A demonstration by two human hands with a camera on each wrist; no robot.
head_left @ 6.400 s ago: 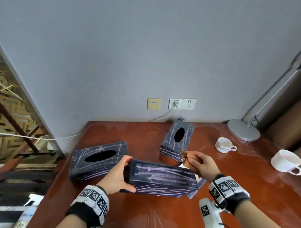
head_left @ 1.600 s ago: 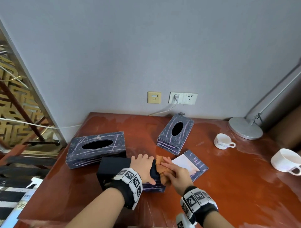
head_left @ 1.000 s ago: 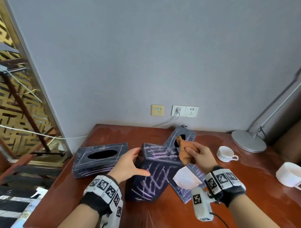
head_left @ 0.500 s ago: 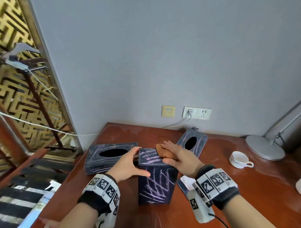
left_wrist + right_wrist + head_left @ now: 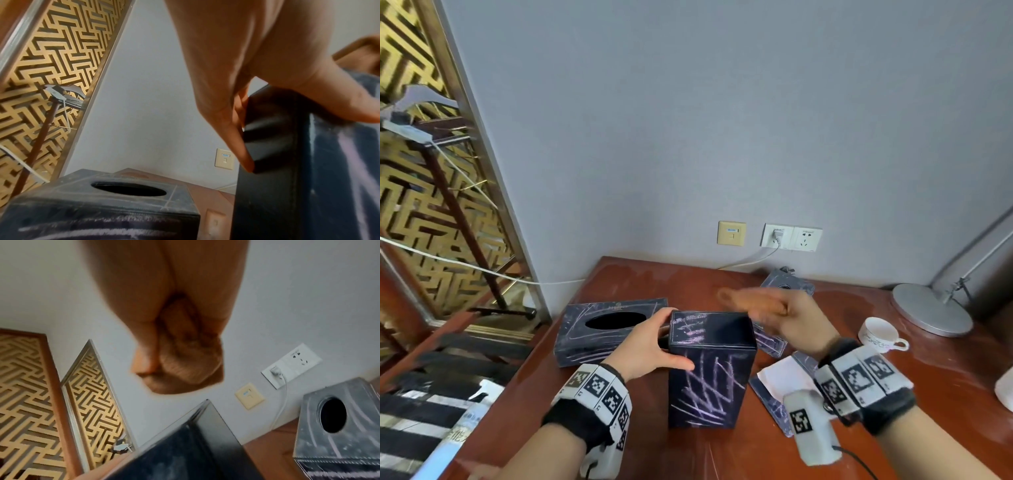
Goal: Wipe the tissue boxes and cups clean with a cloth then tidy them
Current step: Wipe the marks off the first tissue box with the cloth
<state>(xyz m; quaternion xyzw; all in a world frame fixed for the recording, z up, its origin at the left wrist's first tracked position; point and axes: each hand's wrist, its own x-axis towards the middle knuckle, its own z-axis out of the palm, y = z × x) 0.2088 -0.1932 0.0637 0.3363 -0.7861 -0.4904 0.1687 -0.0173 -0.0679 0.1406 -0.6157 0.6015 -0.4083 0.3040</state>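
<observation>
A dark tissue box [image 5: 709,373] scrawled with pale marks stands on end at the table's middle. My left hand [image 5: 654,342] grips its upper left side, with the fingers [image 5: 240,142] against the far face and the thumb on the near face. My right hand [image 5: 777,310] is blurred just above and behind the box's top, and it pinches a brown cloth [image 5: 185,363] between thumb and fingers. The right part of the top looks dark, while the left part keeps its marks. A second box [image 5: 613,325] lies flat at the left. A third box [image 5: 339,426] sits behind my right hand.
A flat dark panel with white paper [image 5: 777,380] lies right of the standing box. A white cup [image 5: 880,335] stands at the right and another cup [image 5: 1005,390] is at the frame's edge. A lamp base [image 5: 931,311] sits at the back right. The table's left edge [image 5: 517,377] drops to the floor.
Half a second ago my right hand pressed the cloth on the box's top. It has now swept back off the top and is blurred. My left hand keeps its grip.
</observation>
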